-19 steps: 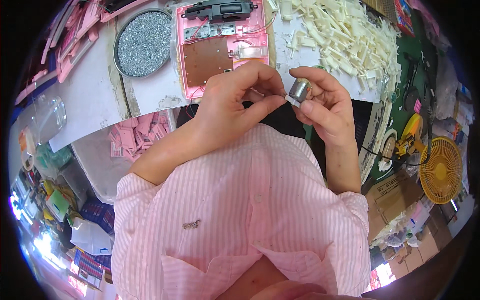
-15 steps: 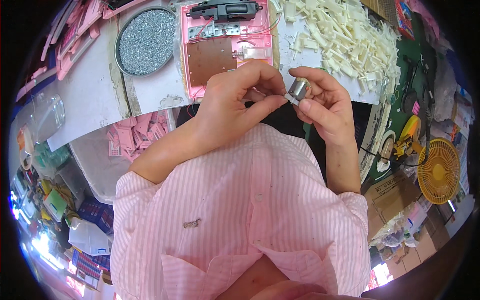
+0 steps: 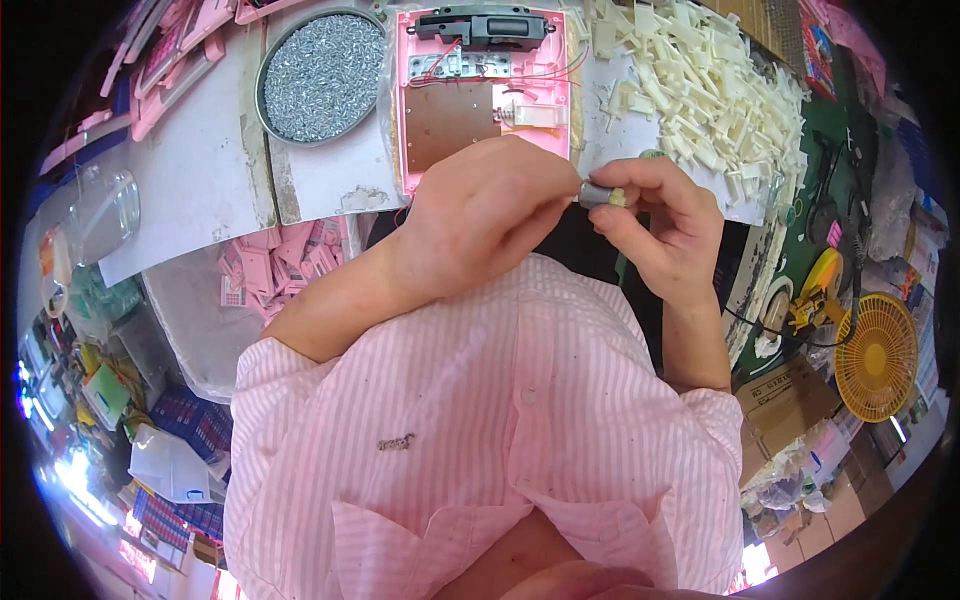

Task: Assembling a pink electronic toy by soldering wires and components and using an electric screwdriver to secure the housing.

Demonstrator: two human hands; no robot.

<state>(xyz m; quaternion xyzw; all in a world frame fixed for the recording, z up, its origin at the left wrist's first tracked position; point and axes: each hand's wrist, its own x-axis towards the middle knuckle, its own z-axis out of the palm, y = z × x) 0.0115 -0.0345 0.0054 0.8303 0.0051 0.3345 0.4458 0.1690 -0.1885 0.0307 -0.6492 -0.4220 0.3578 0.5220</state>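
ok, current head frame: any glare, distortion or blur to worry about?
Head view, lower left: bright lights blow out near the rim; head view, overall: fisheye curves the white tabletop, corners black; head view, centre: left hand looks slightly soft, possibly motion, and the metal cylinder in the right hand is too small for fine detail.

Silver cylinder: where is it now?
In the head view, right of centre, the silver cylinder is held in the right hand between thumb and forefinger, the left hand at its left end.

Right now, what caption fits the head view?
Right fingers pinch a motor, left fingers beside it, near a pink case.
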